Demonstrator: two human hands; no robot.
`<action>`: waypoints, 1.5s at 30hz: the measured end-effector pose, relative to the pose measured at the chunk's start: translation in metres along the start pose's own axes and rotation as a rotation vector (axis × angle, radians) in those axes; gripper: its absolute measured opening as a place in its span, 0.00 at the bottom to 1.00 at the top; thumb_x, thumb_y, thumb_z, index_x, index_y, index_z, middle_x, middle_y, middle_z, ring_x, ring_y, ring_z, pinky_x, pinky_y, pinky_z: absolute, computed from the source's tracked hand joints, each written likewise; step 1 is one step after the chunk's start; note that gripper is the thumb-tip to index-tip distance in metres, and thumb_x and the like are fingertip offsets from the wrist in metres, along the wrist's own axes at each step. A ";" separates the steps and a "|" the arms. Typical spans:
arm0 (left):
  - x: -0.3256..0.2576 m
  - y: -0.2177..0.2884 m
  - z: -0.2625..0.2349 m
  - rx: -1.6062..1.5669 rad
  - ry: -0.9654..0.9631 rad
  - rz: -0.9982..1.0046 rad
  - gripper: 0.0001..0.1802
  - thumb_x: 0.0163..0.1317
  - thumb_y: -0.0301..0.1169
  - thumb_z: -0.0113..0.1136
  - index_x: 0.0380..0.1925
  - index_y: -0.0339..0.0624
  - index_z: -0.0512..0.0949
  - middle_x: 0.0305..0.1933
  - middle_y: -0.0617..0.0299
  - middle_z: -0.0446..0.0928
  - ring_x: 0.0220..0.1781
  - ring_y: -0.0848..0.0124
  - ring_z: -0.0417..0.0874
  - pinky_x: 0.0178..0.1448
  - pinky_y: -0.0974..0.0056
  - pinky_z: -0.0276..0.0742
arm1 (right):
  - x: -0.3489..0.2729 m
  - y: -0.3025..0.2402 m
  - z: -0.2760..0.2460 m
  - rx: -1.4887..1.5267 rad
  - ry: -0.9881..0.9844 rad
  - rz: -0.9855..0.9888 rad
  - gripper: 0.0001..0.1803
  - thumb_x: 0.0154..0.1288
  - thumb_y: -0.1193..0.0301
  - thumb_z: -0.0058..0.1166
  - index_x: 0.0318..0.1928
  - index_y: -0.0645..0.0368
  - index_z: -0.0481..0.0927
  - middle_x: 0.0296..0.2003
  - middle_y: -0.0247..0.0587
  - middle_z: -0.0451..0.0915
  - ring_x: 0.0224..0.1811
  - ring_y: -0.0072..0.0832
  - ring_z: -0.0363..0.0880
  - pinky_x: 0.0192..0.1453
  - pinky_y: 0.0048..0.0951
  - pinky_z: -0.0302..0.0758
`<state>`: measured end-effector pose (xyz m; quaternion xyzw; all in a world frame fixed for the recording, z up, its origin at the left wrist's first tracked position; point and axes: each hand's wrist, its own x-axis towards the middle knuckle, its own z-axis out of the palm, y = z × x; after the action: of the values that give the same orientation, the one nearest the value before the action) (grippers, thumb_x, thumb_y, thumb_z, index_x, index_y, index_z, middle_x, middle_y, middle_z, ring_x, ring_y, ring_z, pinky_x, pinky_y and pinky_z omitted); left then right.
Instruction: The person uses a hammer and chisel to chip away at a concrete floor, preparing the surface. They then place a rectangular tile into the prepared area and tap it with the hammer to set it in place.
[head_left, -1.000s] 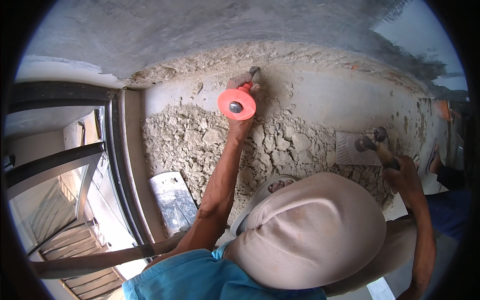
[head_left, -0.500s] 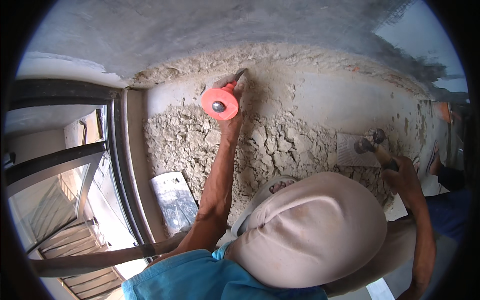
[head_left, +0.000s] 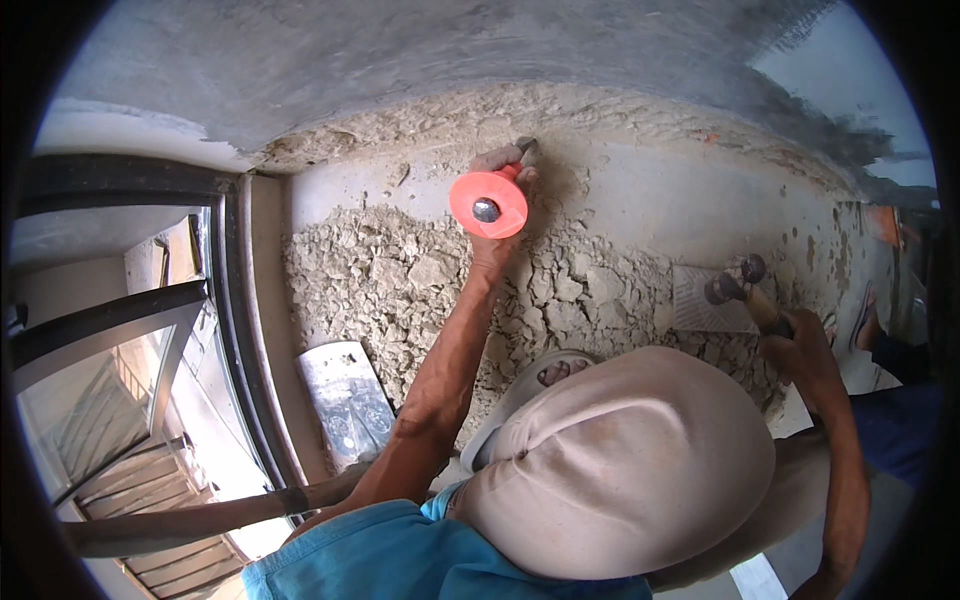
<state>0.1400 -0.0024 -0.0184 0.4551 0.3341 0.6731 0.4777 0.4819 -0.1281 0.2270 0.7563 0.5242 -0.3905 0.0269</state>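
Note:
My left hand (head_left: 496,158) grips a chisel (head_left: 462,205) with a round red-orange hand guard. Its metal striking end faces up toward me, while the dark tip reaches the rough, chipped strip (head_left: 590,108) at the foot of the wall. Part of the palm and most of the shaft are hidden behind the guard. Off to the right, my right hand (head_left: 800,348) is wrapped around the wooden handle of a hammer (head_left: 735,282). The hammer's dark metal head is well apart from the chisel, above a pale ribbed tile (head_left: 692,300).
Broken mortar rubble (head_left: 570,285) covers the floor below the wall (head_left: 480,50). A shovel (head_left: 345,395) lies at the left, its wooden handle running to the lower left. Beside it stands a dark-framed glass door (head_left: 235,290). Another person's foot (head_left: 870,318) shows at the far right.
My left hand and the chisel have shifted to the right along the wall base, and the chisel now stands more end-on to me. The right hand and hammer have barely moved.

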 end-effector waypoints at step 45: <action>-0.002 0.011 0.053 0.832 -0.017 -0.080 0.24 0.61 0.32 0.61 0.58 0.45 0.73 0.64 0.45 0.72 0.54 0.44 0.82 0.51 0.49 0.82 | 0.041 -0.059 0.081 0.255 0.260 -0.509 0.13 0.56 0.71 0.63 0.37 0.68 0.79 0.24 0.32 0.76 0.27 0.21 0.73 0.33 0.31 0.73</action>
<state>0.1858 -0.0074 0.0098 0.6017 0.5910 0.4577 0.2815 0.3941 -0.1062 0.1670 0.6416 0.6426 -0.3473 -0.2340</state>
